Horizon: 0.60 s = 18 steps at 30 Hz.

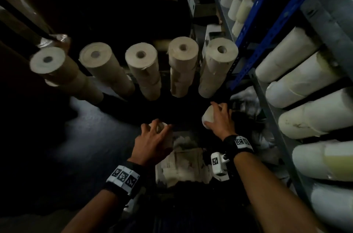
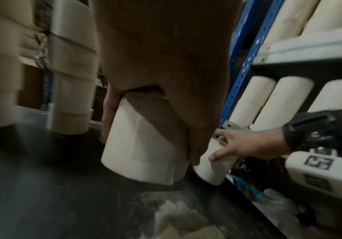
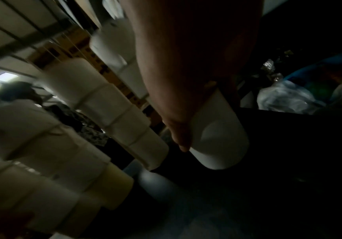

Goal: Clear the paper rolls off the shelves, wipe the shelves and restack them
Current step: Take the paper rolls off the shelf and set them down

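Five tall stacks of paper rolls are seen standing in an arc on the dark floor, just beyond both hands. To the right of that arc a blue upright of the metal shelving is seen, and more rolls are laid on their sides on its tiers. Crumpled plastic bags are lodged at the foot of the shelving, close behind the right hand. A pale, dusty patch of floor is visible nearer the person than the arc.

A single short roll is held by the left hand on the near side of the arc. In the left wrist view it is gripped from above, the thumb down one side and the fingers curled down the other, and its lower edge is tilted just above the floor.

A second roll is grasped by the right hand, to the right of the first and just in front of the arc's rightmost stack. The fingers are spread over its top and side. In the right wrist view the roll is seen tilted beneath the palm. Whether it touches the floor cannot be told.

The two held rolls are seen close beside each other, with only a narrow gap.
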Each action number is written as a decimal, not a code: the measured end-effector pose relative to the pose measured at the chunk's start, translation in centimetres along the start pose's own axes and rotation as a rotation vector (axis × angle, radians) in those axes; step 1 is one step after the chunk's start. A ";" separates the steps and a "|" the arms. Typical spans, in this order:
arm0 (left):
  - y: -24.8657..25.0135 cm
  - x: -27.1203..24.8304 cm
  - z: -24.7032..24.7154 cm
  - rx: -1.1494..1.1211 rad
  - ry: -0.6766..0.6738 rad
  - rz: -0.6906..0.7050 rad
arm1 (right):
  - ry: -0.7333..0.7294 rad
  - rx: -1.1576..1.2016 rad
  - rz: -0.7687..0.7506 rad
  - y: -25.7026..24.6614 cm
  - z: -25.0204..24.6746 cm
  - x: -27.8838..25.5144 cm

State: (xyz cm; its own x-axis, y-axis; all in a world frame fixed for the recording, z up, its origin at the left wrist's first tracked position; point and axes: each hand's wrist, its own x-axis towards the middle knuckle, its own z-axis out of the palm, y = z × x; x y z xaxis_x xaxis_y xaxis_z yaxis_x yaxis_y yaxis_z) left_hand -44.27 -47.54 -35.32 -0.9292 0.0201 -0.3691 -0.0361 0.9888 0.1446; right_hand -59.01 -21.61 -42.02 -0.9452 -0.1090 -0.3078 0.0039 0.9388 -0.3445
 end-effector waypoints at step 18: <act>14.8 11.5 -4.2 -0.115 0.179 0.254 | -0.363 -0.008 0.088 12.0 8.6 -10.7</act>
State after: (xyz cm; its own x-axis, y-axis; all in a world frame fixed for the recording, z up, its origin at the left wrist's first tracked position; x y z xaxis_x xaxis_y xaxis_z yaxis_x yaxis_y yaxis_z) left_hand -57.04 -33.34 -33.54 -0.9632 0.2279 -0.1424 0.1735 0.9322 0.3177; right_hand -46.07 -11.96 -50.53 -0.7637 -0.1351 -0.6313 0.0760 0.9522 -0.2958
